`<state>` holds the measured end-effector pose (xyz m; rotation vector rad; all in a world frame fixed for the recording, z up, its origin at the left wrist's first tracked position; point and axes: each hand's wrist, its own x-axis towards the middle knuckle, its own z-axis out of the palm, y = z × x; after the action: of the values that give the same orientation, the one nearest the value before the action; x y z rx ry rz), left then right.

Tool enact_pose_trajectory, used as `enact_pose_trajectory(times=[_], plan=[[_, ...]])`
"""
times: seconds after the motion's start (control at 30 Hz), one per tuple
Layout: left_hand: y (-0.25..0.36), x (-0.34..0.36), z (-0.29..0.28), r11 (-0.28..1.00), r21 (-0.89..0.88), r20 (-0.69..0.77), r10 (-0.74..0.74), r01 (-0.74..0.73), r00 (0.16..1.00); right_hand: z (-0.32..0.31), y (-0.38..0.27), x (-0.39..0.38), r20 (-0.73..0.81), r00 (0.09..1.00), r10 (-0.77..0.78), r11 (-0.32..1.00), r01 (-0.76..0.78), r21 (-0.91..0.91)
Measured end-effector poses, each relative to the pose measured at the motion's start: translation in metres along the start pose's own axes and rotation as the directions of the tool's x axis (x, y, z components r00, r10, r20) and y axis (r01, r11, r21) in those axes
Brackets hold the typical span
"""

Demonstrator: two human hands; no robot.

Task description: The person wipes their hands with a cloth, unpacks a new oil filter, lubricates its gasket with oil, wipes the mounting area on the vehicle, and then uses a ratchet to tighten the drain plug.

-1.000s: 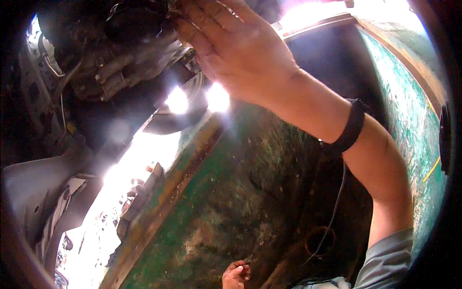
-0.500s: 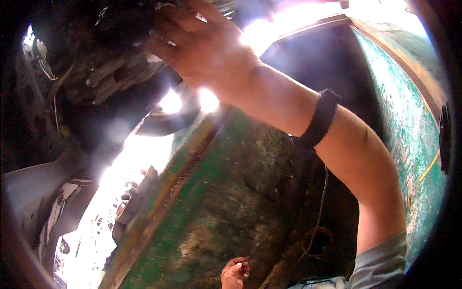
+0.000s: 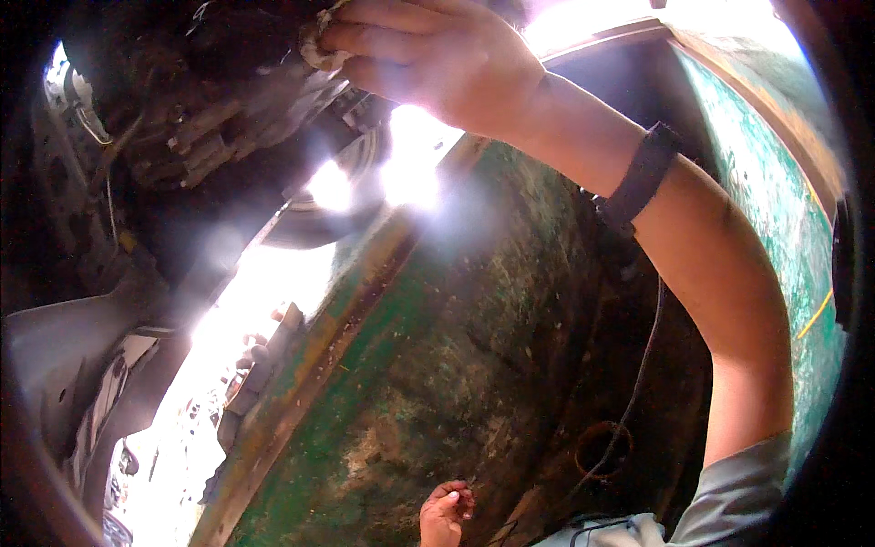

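My right hand (image 3: 437, 59) is raised at the top of the view, fingers curled around a pale dirty rag (image 3: 319, 47). It presses the rag against dark greasy machinery (image 3: 200, 118) overhead. A black band (image 3: 640, 178) circles that forearm. My left hand (image 3: 445, 515) hangs low at the bottom edge, fingers bunched together, with nothing visible in them. It is near a worn green wall (image 3: 437, 365).
The green, rust-streaked wall runs diagonally with a yellowish edge (image 3: 310, 374). A second green wall (image 3: 775, 210) stands at right. A thin cable (image 3: 638, 383) hangs down to a loop. Bright glare (image 3: 401, 173) shines through gaps beside grey metal parts (image 3: 82, 365).
My right hand has moved left along the machinery and its fingers have curled from spread to clenched on the rag. My left hand stays low, nearly still.
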<state>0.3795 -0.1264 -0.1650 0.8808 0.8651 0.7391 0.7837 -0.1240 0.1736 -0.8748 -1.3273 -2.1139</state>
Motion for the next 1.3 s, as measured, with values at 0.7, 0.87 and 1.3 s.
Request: enact_pose_trajectory(times=[0.7, 0.87, 1.3], plan=[[0.005, -0.011, -0.025, 0.998, 0.057, -0.060, 0.012, -0.008, 0.998, 0.042, -0.086, -0.004, 0.709, 0.030, 0.704, -0.707, -0.067, 0.704], [0.008, -0.019, -0.002, 0.992, 0.107, -0.053, 0.067, -0.061, 0.996, 0.068, -0.028, -0.049, 0.639, 0.012, 0.769, -0.638, -0.039, 0.769], [0.007, -0.010, 0.010, 0.995, 0.099, -0.048, -0.002, 0.007, 0.999, 0.059, 0.024, -0.050, 0.575, 0.176, 0.799, -0.479, -0.394, 0.785]])
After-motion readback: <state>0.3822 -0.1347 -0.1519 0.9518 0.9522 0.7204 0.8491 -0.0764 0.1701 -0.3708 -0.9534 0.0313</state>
